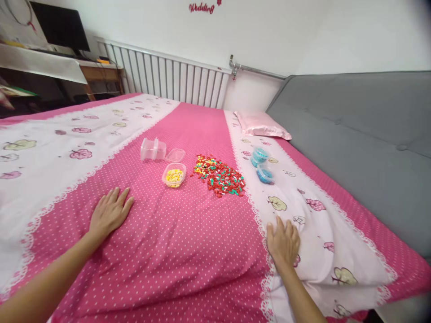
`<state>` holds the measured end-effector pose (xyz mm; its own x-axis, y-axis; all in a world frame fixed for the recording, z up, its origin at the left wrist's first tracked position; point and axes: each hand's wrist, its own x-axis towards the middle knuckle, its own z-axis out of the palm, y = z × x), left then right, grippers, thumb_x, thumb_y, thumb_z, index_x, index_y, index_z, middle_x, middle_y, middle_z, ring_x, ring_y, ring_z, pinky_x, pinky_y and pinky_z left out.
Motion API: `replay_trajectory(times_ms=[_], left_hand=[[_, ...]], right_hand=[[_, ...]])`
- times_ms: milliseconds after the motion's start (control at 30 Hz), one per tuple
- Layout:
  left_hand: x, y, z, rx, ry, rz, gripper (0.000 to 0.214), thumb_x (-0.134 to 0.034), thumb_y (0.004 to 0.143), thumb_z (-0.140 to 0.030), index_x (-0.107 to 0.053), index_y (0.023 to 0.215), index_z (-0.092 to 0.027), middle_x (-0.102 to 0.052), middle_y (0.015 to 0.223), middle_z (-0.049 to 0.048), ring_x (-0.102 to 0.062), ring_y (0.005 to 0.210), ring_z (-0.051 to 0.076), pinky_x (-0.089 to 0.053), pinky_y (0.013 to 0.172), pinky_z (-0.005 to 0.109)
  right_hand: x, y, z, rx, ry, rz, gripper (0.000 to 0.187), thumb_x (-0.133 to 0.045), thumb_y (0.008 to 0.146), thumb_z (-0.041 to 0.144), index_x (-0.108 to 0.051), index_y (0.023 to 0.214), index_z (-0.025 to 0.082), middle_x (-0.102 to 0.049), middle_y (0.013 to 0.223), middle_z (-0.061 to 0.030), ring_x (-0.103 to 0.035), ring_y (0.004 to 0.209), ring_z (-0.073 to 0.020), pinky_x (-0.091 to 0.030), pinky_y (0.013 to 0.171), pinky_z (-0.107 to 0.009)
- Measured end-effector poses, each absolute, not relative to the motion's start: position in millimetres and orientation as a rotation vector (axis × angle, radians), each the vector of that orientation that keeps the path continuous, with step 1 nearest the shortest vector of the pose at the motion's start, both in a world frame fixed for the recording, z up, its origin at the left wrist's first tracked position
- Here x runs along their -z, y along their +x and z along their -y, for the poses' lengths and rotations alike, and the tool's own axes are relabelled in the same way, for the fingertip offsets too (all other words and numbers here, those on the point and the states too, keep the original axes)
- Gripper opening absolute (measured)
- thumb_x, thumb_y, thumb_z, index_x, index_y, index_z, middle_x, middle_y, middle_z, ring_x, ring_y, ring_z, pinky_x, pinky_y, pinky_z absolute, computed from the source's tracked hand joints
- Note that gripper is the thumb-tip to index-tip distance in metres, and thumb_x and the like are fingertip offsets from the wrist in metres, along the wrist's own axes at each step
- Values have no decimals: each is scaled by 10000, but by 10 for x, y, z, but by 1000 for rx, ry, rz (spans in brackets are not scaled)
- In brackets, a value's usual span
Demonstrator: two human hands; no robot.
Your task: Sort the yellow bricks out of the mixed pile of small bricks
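Note:
My left hand (110,211) lies flat on the pink dotted bedspread (182,251), fingers stretched out, holding nothing. Resting palm down on the white printed band is my right hand (283,241), its fingers also apart. Beyond them, a loose heap of small capsule-like pieces (220,177) in red, yellow, green and white is spread on the bed. Left of the heap stands an open clear tub (173,176) with yellow and white pieces inside. Behind it are a clear lid (175,155) and stacked clear tubs (153,149) lying on their side. Tubs of blue pieces (264,173) sit to the right.
A pink pillow (261,124) lies at the far right, by the grey padded headboard (357,121). White radiator bars (168,72) run along the wall. A desk (101,72) with a black monitor (60,28) stands at the back left.

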<state>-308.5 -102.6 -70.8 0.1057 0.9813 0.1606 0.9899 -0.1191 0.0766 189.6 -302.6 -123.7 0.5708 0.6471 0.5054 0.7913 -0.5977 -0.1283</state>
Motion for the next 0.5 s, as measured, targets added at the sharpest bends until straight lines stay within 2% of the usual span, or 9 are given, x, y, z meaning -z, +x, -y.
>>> replay_trajectory(times_ms=[167,367,500], left_hand=[[714,-3095,1067,290,-2238,1959,680,-170,893,-498,-396,1386,-88,-407,1414,188,-337,1326,309,-234,1084,447],[707,-3125,1167,486,-2250,1853,683,-133,899,-448,-573,1218,-34,-571,1264,160,-447,1247,254,-276,1081,371],[758,-3146,1252,466,-2275,1787,693,-140,888,-456,-544,1247,-22,-556,1286,158,-431,1263,248,-251,1095,372]], right_hand=[[1246,1879,3024,600,-2477,1142,558,-309,888,465,-511,1282,125,-426,1325,-202,-358,1233,-337,-283,1010,-459],[1222,1868,3005,581,-2508,1101,538,-338,884,455,-504,1289,143,-423,1332,-195,-362,1233,-326,-265,1016,-438],[1206,1863,3001,583,-2488,1089,529,-350,882,449,-507,1286,147,-434,1326,-192,-371,1225,-316,-259,1015,-429]])
